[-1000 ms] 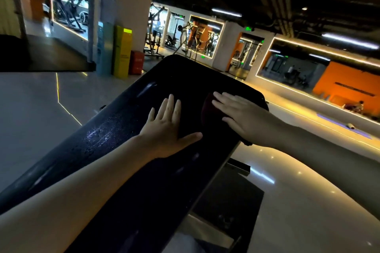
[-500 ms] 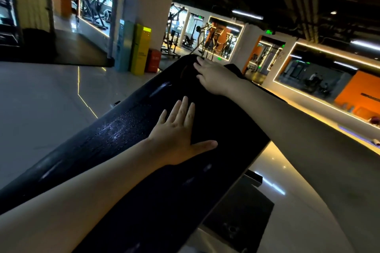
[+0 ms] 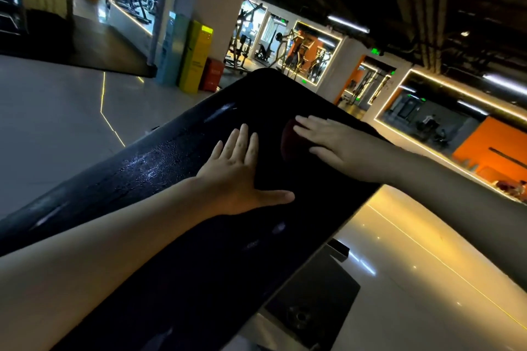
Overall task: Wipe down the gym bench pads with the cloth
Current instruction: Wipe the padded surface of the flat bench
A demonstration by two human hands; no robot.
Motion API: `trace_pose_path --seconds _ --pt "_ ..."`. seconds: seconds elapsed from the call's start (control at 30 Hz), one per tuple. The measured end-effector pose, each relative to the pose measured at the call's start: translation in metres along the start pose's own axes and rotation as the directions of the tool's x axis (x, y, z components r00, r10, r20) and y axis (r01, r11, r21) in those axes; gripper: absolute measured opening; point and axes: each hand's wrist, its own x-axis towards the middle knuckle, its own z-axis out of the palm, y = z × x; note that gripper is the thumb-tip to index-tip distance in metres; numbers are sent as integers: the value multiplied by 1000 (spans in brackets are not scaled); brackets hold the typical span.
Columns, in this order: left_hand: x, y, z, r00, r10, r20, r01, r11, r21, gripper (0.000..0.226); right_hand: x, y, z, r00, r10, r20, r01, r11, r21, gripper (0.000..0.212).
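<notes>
A long black bench pad (image 3: 171, 236) runs from the lower left up to the centre of the view, with wet droplets glinting along its left side. My left hand (image 3: 242, 171) lies flat on the middle of the pad, fingers spread, holding nothing. My right hand (image 3: 336, 145) presses flat on a dark red cloth (image 3: 291, 139) on the pad, just to the right of my left hand. Only the cloth's left edge shows beyond my fingers.
The bench's dark base plate (image 3: 313, 305) sits on the glossy floor below the pad's right edge. A pillar with a yellow box (image 3: 196, 57) and a red box (image 3: 212, 74) stands behind the pad. Gym machines (image 3: 245, 48) fill the lit rooms beyond.
My right hand with the cloth slid out to the pad's far end and has come back toward me, beside my left hand. My left hand stayed flat in place.
</notes>
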Motion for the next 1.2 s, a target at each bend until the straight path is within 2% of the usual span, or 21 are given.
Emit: trace_pose_path --seconds 0.2,0.33,0.43,0.5,0.63,0.77,1.07,1.2 --pt "-2 -3 0 1000 3 -17 -3 1000 -6 131 133 -5 -5 995 81 -55 -84 995 -48 51" --pt "-2 -1 0 999 -28 -26 27 1000 -15 128 184 -10 -11 988 139 -62 -143 987 -67 52" --pt "-4 3 -2 997 -83 -12 82 996 -19 129 184 -14 -13 989 140 -37 -143 987 -78 52" --pt "-5 4 -3 993 -122 -3 121 992 -17 131 166 -11 -15 997 78 -2 -78 995 -62 52" --pt "-6 6 -3 993 -121 2 121 992 -26 131 90 2 -16 996 -40 82 43 998 -38 51" --pt "-5 4 -1 993 -115 -4 114 993 -31 131 53 8 -14 992 -102 75 104 994 -27 51" --pt "-7 3 1 990 -137 -23 136 989 -54 129 182 -26 -8 1000 7 18 -5 997 -83 51" --pt "-13 8 -3 980 -199 -5 199 979 -53 128 183 -38 -9 999 31 23 -29 995 -97 50"
